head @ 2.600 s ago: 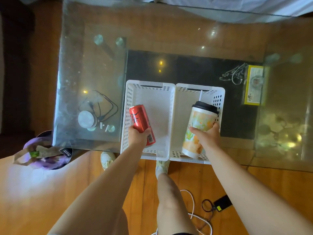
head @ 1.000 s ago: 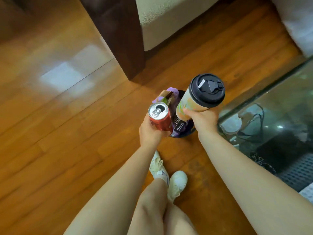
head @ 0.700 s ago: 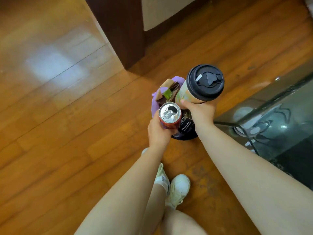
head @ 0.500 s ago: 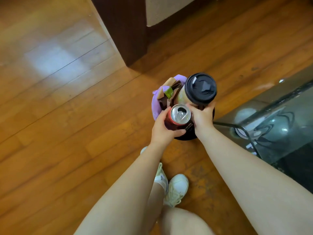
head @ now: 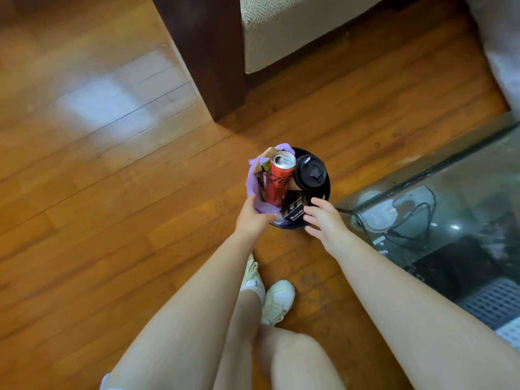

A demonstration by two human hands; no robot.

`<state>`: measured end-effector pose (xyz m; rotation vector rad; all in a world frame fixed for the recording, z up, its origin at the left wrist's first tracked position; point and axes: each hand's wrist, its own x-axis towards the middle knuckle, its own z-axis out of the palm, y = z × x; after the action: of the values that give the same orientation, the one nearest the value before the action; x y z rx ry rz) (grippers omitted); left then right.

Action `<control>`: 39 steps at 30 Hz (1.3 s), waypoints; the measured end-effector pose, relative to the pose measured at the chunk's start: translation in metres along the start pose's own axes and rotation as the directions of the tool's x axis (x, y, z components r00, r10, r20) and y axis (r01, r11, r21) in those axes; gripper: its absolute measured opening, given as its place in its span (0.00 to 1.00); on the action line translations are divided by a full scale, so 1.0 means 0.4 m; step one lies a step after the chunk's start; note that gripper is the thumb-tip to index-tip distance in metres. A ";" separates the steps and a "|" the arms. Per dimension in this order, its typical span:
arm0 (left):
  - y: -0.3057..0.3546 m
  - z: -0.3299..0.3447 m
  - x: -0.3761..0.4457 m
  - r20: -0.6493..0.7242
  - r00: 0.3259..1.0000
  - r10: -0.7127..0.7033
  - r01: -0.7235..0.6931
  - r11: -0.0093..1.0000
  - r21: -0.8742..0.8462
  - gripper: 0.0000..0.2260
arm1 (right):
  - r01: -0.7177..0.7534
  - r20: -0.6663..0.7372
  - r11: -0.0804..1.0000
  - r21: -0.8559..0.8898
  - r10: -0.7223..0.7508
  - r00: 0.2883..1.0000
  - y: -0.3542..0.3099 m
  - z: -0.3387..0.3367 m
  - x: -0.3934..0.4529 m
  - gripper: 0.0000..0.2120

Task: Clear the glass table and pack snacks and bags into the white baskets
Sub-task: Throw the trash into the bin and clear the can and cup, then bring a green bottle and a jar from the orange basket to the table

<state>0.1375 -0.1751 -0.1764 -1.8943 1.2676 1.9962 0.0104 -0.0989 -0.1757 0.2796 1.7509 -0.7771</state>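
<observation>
A small black bin (head: 326,192) with a purple liner (head: 254,178) stands on the wooden floor. A red drink can (head: 278,180) and a paper cup with a black lid (head: 309,173) stand inside it among brown paper and a black card. My left hand (head: 253,218) hovers at the bin's near left rim, fingers loosely apart, holding nothing. My right hand (head: 323,219) is open just in front of the near right rim. The glass table (head: 450,170) shows at the right, with a corner of a white basket (head: 498,305) at the lower right.
A dark wooden furniture leg (head: 208,54) and a beige cushion (head: 295,26) stand beyond the bin. A round white gadget with a black cable (head: 408,218) lies at the table's near corner. My legs and pale shoes (head: 277,298) are below the hands.
Both hands have let go: the red can and the lidded cup dropped into the bin, and the hands have drawn back toward me, now holding nothing.
</observation>
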 end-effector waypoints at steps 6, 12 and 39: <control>0.038 -0.080 -0.221 0.018 0.982 -0.189 0.189 0.977 -0.093 0.20 | -0.022 0.091 0.975 -0.223 0.044 0.995 -0.023 -0.037 -0.232 0.18; 0.063 -0.146 -0.504 -0.022 0.975 -0.220 0.213 0.963 -0.163 0.14 | 0.024 0.139 0.959 -0.284 0.016 0.990 -0.018 -0.086 -0.498 0.15; -0.659 -0.289 -1.270 -0.255 0.714 -0.652 -0.147 0.216 -0.965 0.14 | 0.228 0.313 0.483 -0.845 0.101 0.944 0.134 0.202 -0.936 0.09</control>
<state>0.4929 0.1508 0.1531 -3.1798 -0.8020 2.0569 0.2250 -0.0350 0.1397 -0.6105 1.6137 0.1306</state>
